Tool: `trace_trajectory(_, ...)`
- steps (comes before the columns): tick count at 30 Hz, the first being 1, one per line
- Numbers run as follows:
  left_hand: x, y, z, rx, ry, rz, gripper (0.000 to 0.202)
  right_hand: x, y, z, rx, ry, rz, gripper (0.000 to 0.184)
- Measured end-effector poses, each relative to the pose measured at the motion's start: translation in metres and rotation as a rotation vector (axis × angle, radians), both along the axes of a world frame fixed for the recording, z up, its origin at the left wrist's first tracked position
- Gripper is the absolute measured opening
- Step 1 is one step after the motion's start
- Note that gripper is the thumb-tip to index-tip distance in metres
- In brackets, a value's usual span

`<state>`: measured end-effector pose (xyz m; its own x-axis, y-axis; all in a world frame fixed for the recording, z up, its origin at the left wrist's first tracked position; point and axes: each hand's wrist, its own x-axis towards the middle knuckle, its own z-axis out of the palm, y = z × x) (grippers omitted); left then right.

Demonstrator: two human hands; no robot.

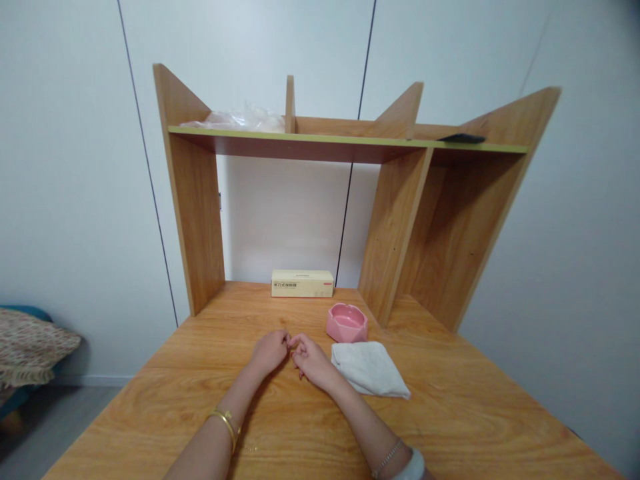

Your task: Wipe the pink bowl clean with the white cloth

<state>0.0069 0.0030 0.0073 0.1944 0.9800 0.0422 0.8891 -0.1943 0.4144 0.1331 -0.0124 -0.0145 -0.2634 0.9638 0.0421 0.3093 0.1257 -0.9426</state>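
Observation:
My left hand (271, 351) is low over the wooden desk, its fingers curled in and closed. What lies inside them, if anything, is hidden. My right hand (311, 359) meets it at the fingertips, with its fingers loosely bent and somewhat apart; I see nothing held there. Just right of my right hand lies a folded light-grey cloth (370, 369). Behind the cloth sits a pink faceted ashtray (347, 325), upright. Farther back, a cream-coloured oblong box (302, 285) with printed characters stands near the wall.
A wooden shelf unit (400, 233) rises from the back of the desk (280, 427). On its upper board are a clear plastic bag (245, 119) and a flat dark object (462, 139). A patterned cloth (37, 343) covers something blue at the far left.

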Motion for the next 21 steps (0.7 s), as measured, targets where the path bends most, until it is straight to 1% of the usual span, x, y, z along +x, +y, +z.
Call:
trace_trajectory(8, -0.0003, 0.0004, -0.0002, 0.005, 0.006, 0.004, 0.025, 0.0004, 0.0006, -0.0002, -0.002, -0.003, 0.011, 0.023)
trace_trajectory(21, -0.0001, 0.001, -0.0006, 0.006, 0.012, 0.001, 0.026, -0.0011, -0.0052, 0.008, -0.011, -0.03, -0.011, 0.026)
